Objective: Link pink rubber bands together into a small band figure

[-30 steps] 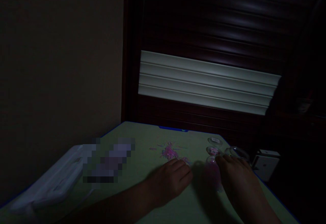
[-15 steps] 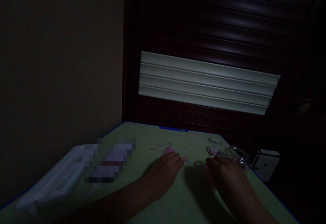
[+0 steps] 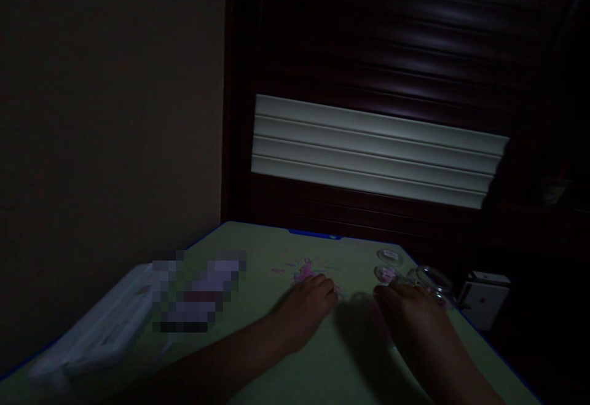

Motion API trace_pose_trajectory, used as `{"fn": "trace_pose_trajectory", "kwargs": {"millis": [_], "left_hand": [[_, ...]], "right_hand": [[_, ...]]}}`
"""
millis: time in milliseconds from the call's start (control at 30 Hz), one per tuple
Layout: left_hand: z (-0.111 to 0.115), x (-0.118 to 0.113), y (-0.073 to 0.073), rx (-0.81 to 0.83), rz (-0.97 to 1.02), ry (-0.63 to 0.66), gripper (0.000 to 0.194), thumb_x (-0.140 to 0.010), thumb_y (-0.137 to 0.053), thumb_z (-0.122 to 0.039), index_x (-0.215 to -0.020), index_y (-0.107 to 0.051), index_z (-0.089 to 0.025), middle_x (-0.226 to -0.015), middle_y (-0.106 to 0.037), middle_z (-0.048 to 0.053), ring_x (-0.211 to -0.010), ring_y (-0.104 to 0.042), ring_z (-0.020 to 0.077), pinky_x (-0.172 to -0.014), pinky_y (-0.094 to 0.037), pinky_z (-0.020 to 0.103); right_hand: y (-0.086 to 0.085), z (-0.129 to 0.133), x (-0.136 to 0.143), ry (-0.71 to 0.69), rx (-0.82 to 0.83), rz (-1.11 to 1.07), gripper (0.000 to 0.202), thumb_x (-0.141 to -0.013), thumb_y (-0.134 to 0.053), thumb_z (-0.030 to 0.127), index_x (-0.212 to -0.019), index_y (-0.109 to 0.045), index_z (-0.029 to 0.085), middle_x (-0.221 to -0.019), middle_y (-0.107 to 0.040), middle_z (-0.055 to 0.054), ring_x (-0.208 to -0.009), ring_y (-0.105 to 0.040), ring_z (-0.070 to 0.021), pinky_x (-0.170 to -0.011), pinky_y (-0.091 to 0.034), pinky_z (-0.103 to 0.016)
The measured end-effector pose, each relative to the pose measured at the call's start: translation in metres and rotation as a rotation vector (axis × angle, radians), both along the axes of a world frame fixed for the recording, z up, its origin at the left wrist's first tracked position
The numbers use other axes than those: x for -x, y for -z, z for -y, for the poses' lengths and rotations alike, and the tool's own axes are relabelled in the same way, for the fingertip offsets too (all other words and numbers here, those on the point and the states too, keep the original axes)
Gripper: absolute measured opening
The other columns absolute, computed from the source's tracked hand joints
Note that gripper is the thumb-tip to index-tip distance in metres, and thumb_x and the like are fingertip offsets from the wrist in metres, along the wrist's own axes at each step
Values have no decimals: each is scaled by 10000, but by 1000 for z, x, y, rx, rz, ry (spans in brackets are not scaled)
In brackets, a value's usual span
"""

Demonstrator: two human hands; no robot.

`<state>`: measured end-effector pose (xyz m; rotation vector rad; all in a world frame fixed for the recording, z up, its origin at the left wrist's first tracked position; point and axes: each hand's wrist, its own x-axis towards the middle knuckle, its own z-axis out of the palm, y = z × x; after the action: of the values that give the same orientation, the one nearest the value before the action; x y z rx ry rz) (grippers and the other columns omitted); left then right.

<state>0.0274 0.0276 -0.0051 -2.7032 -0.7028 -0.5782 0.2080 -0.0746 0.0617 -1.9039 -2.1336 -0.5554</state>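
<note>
The left hand (image 3: 308,310) covers part of the pink pieces (image 3: 303,273); its fingertips are largely hidden. The right hand (image 3: 415,319) obscures most of the pink container (image 3: 380,325); the grip cannot be determined. The bottom edge cuts off both forearms (image 3: 230,353) and the near side of the tabletop (image 3: 286,386). Pixelation (image 3: 198,291) masks an area beside the white case (image 3: 99,328). The label (image 3: 391,255) on the rear clear lid (image 3: 383,259) is illegible.

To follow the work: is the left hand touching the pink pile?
Cannot tell: in the head view, the left hand overlaps the pink pile, hiding any contact.
</note>
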Motion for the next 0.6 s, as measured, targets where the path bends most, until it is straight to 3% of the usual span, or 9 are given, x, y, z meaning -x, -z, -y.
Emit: {"fn": "trace_pose_trajectory", "kwargs": {"millis": [300,600], "left_hand": [[4,-8,0,-140,-106,-14,58,-820,-529,-121,-866,-536,-157,-905,-516,49,-914,-458,205,-846,-347,358],[4,-13,3,-238,-142,-36,67,-812,-521,-99,-781,-548,-152,-843,-523,46,-874,-473,213,-801,-337,367]], "right_hand": [[-4,0,2,13,29,26,227,-801,-464,68,-790,-650,198,-810,-660,-36,-765,-608,-191,-661,-310,-301],[3,-1,-1,-23,-19,20,213,-780,-490,56,-766,-639,208,-778,-651,-16,-754,-608,-190,-657,-295,-302]]}}
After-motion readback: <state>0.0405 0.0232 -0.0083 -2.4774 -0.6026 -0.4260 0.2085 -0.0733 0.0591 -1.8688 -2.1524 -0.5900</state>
